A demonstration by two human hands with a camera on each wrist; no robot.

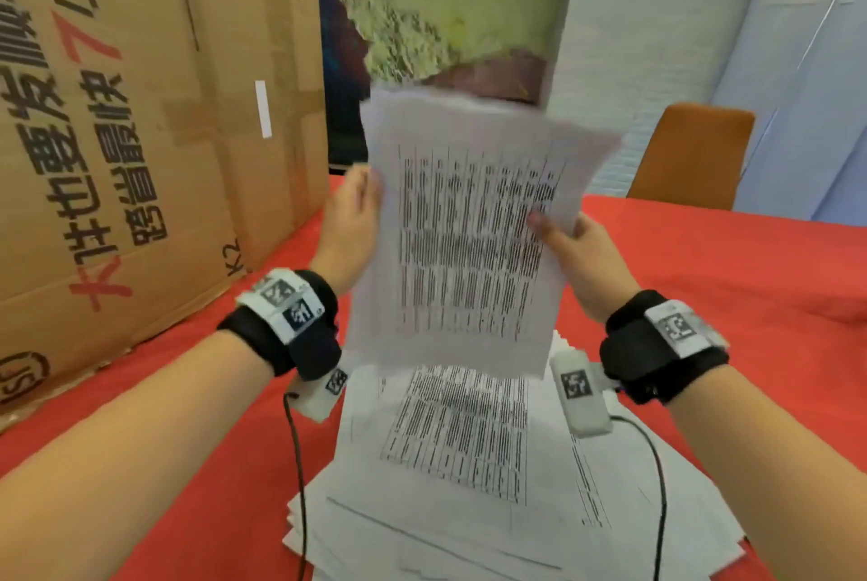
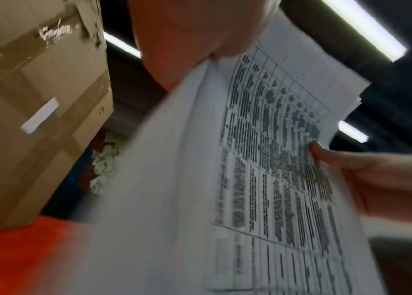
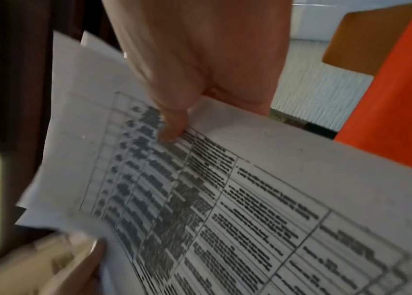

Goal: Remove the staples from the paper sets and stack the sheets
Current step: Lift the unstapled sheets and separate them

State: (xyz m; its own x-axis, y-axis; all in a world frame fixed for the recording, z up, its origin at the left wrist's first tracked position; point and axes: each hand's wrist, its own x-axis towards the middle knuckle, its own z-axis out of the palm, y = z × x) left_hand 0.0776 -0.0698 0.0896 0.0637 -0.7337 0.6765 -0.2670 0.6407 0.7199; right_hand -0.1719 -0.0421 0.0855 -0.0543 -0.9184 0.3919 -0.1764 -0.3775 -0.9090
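We hold a paper set (image 1: 462,247) upright above the stack (image 1: 474,482) on the red table (image 1: 703,261); our left hand (image 1: 349,223) grips its left edge, though how those fingers lie we cannot tell; our right hand (image 1: 579,252) pinches the right edge, thumb on the printed face, fingers behind; several sheets fan apart at the top; a carton (image 1: 131,134) stands to the left.

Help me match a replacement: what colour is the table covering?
Plain red-orange table covering, clearest in the head view.
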